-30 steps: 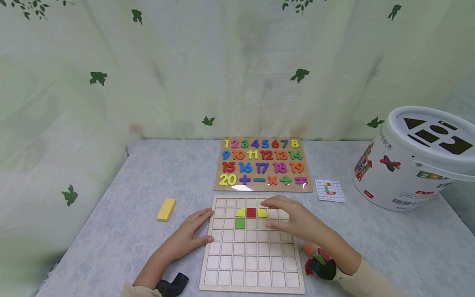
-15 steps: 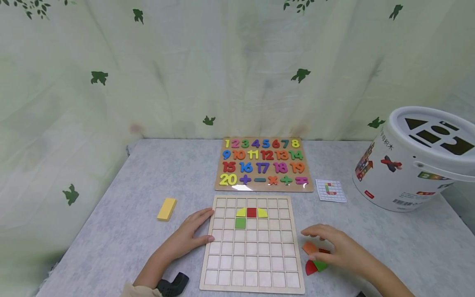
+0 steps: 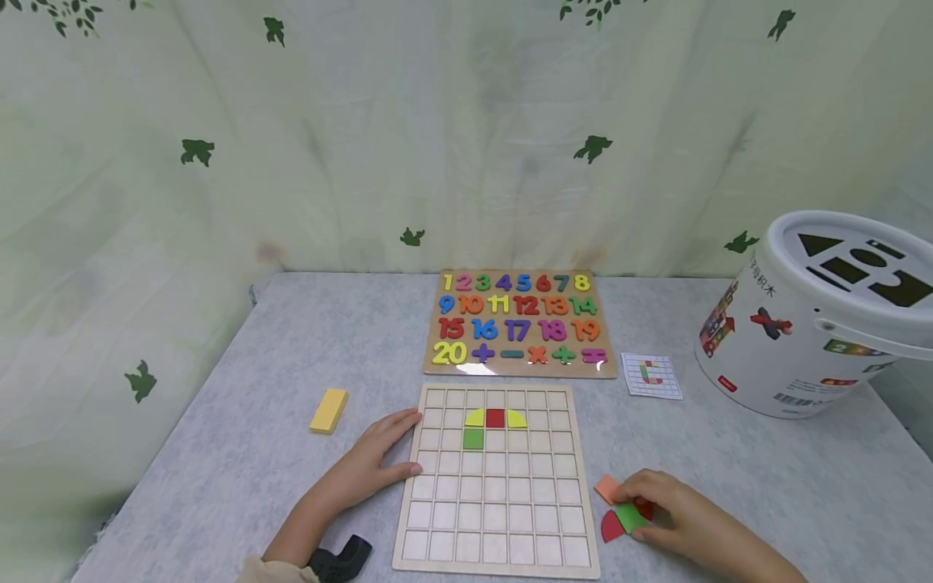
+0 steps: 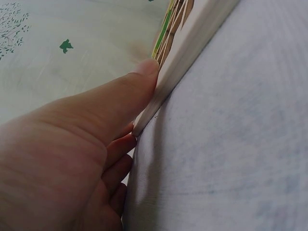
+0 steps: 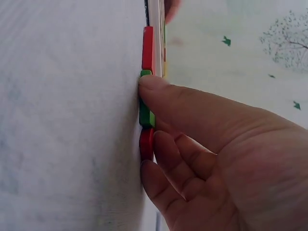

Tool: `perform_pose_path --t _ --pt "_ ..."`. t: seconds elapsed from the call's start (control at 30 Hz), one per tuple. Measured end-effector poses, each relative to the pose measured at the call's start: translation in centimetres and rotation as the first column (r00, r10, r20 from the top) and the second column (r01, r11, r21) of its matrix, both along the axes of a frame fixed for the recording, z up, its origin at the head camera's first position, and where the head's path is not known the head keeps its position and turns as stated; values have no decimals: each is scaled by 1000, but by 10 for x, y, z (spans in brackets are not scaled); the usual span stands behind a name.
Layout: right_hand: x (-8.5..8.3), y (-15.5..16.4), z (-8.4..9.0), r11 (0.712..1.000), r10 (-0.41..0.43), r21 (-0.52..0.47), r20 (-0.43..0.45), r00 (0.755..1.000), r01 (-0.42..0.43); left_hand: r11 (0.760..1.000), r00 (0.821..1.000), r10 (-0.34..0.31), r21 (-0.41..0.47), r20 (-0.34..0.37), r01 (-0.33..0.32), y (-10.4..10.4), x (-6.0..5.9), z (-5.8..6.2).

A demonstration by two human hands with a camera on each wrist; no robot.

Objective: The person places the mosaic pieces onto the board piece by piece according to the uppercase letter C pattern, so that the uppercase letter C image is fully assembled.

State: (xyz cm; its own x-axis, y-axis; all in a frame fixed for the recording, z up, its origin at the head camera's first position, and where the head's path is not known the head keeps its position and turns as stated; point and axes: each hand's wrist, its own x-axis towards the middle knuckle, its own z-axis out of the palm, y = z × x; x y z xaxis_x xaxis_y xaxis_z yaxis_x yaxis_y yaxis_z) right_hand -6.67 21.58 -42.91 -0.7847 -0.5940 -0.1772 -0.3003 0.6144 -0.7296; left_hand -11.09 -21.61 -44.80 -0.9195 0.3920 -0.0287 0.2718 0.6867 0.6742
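Picking from the loose pile: our right hand [image 3: 674, 518] curls its thumb and fingers round a green piece [image 3: 628, 517] that lies flat on the grey table [image 3: 765, 478], just right of the grid board [image 3: 496, 559], near its bottom right corner.

Pile, three other items noted:
- a red piece [image 3: 608, 528], touching the green one on its left;
- an orange piece [image 3: 606, 489], just above and beside the fingers;
- a second red piece [image 5: 147, 143] tucked under the fingers, seen best from the right wrist camera.

Step, as we judge it: gripping the next piece; it is not yet lifted. The next move would call for a clean lift clear of the two reds, then a carry over to the board's upper rows.

Board contents: a yellow piece [image 3: 474, 418], a red square [image 3: 495, 418], another yellow piece [image 3: 517, 418] and a green square [image 3: 473, 439] below the first yellow. These sit well apart from the pile.

Our left hand [image 3: 368, 461] lies flat, with fingers straight, against the board's left edge, thumb touching the rim, holding nothing.

Further out:
- a yellow block [image 3: 328, 410], left of the board;
- a number puzzle [image 3: 521, 324], behind it;
- a small pattern card [image 3: 651, 375];
- a white bucket [image 3: 816, 324], far right.
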Motion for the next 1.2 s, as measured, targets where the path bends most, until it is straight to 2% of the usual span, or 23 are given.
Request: perform_pose_path --t 0.27,0.43,0.67,0.87,1.03,1.2 --pt "0 -2 3 998 16 60 13 1000 -16 1000 1000 2 -1 -4 -2 1 1 0" --pt "0 -6 11 998 3 57 -56 998 0 1000 1000 5 -7 -2 -5 1 1 -1" --pt "-4 -25 26 998 -23 -66 -207 978 10 1000 1000 2 -11 -5 -2 2 0 -2" --pt "-14 -58 36 986 -86 -161 -322 943 35 1000 1000 4 -12 -5 -4 2 0 -2" --pt "-23 -90 43 976 -97 -218 -372 923 15 1000 1000 5 -10 -1 -5 2 0 -1" --pt "-34 -124 47 958 -115 -288 -378 918 1 1000 1000 7 -8 -4 -7 1 0 -1"
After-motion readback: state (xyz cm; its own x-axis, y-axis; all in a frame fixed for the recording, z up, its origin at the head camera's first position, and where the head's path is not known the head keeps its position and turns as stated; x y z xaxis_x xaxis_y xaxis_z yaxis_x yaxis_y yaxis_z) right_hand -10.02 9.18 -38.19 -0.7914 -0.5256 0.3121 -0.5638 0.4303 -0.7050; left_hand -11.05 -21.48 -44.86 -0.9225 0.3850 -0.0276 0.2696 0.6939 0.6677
